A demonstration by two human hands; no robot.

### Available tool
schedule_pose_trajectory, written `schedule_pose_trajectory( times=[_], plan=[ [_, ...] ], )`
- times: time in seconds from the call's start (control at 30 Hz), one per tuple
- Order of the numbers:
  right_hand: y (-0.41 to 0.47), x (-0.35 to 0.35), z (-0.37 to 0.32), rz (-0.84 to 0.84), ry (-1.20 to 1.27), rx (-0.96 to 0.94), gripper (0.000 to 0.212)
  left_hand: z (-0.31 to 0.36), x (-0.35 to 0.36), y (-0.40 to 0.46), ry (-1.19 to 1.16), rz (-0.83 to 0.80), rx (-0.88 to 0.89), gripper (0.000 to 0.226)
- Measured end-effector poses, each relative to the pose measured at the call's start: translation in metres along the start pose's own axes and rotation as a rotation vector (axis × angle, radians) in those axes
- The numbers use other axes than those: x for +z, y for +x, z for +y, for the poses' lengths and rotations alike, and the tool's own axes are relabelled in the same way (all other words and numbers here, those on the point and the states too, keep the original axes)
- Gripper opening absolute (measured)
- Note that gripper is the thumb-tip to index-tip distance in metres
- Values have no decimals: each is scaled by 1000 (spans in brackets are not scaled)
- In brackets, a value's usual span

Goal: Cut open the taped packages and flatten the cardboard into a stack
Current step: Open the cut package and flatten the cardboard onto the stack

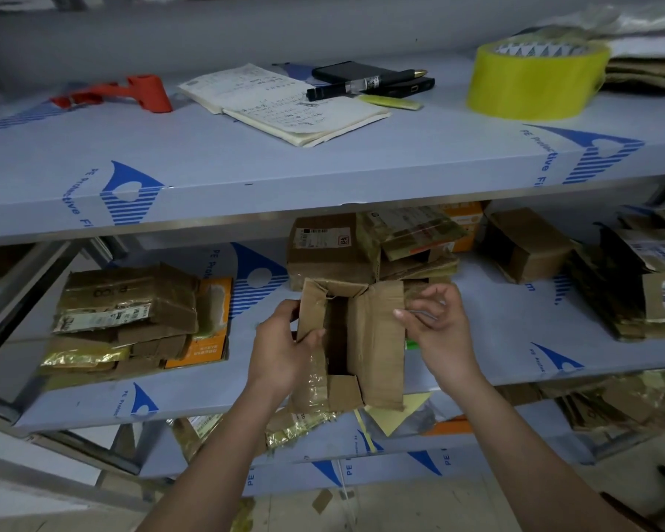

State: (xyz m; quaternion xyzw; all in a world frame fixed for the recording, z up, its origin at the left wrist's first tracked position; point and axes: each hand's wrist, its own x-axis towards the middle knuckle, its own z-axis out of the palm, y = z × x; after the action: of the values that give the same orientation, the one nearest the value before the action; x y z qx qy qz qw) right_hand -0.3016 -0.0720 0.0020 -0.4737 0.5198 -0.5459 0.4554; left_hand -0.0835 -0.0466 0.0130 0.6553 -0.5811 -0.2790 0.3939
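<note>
An opened brown cardboard box [377, 339] with loose flaps and peeling clear tape hangs in front of the middle shelf [496, 339]. My left hand [281, 347] grips its left wall, thumb inside the opening. My right hand [434, 324] pinches the top of the right flap with thumb and fingertips. A stack of flattened cardboard [131, 320] lies on the middle shelf at the left. Taped packages [331, 251] sit just behind the box.
More boxes [526, 243] and flattened cardboard [645, 278] fill the shelf's right side. The upper shelf carries a red tape dispenser [131, 92], a notebook [285, 105], a black marker [365, 84] and a yellow tape roll [534, 80]. Cardboard and tape scraps lie on the lower shelf [419, 447].
</note>
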Motion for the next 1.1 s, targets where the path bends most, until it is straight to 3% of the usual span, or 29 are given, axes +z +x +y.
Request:
schedule_pose_trajectory(
  times=[0.07, 0.2, 0.33, 0.53, 0.63, 0.87, 1.1],
  plan=[
    [-2, -1, 7, 39, -38, -6, 43, 0, -1, 2, -2, 20, 10, 30],
    [-3, 2, 21, 204, -413, -126, 49, -2, -1, 4, 49, 16, 38, 33],
    [3, 10, 20, 110, -471, -136, 30, 0, 2, 5, 61, -10, 54, 37],
    [7, 19, 11, -9, -630, -127, 54, 1, 2, 6, 86, -56, 91, 40],
    [8, 19, 13, -130, -749, -108, 45, 5, 1, 5, 114, -97, 133, 41],
    [-5, 24, 28, -106, -672, -151, 10, 7, -2, 11, 171, -167, 142, 45],
    [-6, 29, 19, -23, -762, -157, 18, 15, 2, 4, 521, -85, 205, 74]
  ],
)
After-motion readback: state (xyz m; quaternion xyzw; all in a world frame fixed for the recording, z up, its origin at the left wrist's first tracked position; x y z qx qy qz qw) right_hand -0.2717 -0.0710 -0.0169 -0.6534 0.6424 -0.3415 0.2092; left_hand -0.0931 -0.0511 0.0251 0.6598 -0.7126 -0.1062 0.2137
